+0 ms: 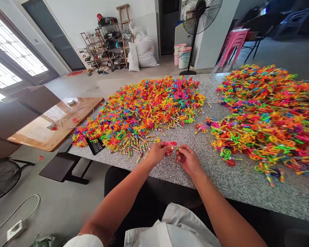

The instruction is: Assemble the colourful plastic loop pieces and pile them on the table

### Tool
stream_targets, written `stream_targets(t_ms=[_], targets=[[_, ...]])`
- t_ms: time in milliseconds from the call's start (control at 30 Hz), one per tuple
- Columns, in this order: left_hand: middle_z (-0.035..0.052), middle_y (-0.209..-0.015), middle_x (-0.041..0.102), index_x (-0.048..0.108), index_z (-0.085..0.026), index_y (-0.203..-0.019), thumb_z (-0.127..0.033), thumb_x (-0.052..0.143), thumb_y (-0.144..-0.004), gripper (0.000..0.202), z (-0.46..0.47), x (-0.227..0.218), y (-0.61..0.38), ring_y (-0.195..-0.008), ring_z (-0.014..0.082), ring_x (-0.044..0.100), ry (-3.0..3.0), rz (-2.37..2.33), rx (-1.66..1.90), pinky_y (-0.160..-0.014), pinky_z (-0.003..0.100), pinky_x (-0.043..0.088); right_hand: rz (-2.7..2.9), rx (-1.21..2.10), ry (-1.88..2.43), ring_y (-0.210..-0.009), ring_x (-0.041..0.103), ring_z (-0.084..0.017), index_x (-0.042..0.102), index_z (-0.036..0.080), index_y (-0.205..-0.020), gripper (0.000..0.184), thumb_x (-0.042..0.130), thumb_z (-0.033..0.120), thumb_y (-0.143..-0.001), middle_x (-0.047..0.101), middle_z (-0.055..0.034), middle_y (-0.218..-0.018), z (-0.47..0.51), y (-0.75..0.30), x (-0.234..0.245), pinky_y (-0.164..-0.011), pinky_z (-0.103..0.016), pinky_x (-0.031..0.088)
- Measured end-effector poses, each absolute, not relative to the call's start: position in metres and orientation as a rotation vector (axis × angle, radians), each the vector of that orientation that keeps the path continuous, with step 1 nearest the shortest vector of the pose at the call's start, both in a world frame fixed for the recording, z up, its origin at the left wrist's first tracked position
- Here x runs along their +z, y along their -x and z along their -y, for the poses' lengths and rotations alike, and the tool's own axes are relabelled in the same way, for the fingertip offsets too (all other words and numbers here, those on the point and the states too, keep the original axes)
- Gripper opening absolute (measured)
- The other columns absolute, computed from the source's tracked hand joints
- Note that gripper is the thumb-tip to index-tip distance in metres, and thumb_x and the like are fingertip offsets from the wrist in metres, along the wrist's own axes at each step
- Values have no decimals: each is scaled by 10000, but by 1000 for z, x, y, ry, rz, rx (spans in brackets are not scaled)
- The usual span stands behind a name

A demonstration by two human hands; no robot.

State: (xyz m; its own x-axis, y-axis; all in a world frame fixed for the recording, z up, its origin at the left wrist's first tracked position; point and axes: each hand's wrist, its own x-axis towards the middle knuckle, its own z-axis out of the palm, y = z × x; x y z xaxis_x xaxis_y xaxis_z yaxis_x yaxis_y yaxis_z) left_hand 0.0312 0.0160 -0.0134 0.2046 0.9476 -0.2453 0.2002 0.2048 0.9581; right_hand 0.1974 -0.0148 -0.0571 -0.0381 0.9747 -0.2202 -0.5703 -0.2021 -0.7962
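Both hands meet over the front of a speckled granite table [237, 185]. My left hand [157, 153] pinches a small red plastic ring piece [170, 147], fingers closed on it. My right hand [187, 158] is closed too, pinching a thin small part against the red piece; I cannot make out what that part is. Just left of my hands lies a cluster of small printed tubes [134, 144]. Behind them spreads a big heap of bright plastic ring pieces [146, 106]. A second, larger heap [267, 116] fills the table's right side.
A black grille-like tray [95, 145] lies at the left table edge. A lower wooden table [54, 123] with a cable and charger stands to the left. A standing fan [199, 20], buckets, sacks, a shoe rack and pink stools are behind. A power strip [15, 229] lies on the floor.
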Motion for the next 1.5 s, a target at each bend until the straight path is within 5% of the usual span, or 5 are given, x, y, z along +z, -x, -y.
stream_targets(t_ms=[467,800,1000,1367,1500], targets=[[72,-1027,741,680,-221,-1155,-368,500,-1001,279,-45,-46,-32,-853,197,661,-1774,-1779,796,-810,301,473,500,978,1137,-503,567,-102,633,209,-886,301,799,374,-697,671,29,-704,1,-266,-57,-465,-221,486],[145,-1490,485,501,-261,-1479,-259,492,-972,507,-142,-19,-5,-1352,322,478,-2125,-2074,473,-1049,401,439,1335,920,1705,-745,687,-192,685,203,-978,164,583,308,-905,735,-62,-911,-83,-193,-53,-692,-308,547],[119,-1402,538,731,-277,-1150,-327,530,-975,271,-156,-25,24,-1306,318,506,-2163,-2080,395,-1053,413,446,1837,570,1957,-1063,674,-282,688,182,-1152,239,601,290,-957,616,-168,-1303,-107,-129,-55,-893,-363,487],[106,-1448,540,476,-304,-1505,-291,497,-978,528,-140,-27,40,-1314,289,511,-2271,-1924,340,-1098,389,402,2009,500,1813,-948,648,-221,700,205,-1007,162,580,309,-972,667,-89,-1064,-47,-170,-78,-826,-297,448],[107,-1259,647,668,-253,-1194,-239,578,-916,293,-141,-21,33,-1231,288,563,-2171,-1833,295,-1063,392,410,1926,593,1678,-941,644,-228,682,218,-928,137,578,306,-941,675,-75,-992,-26,-181,-79,-859,-321,458]])
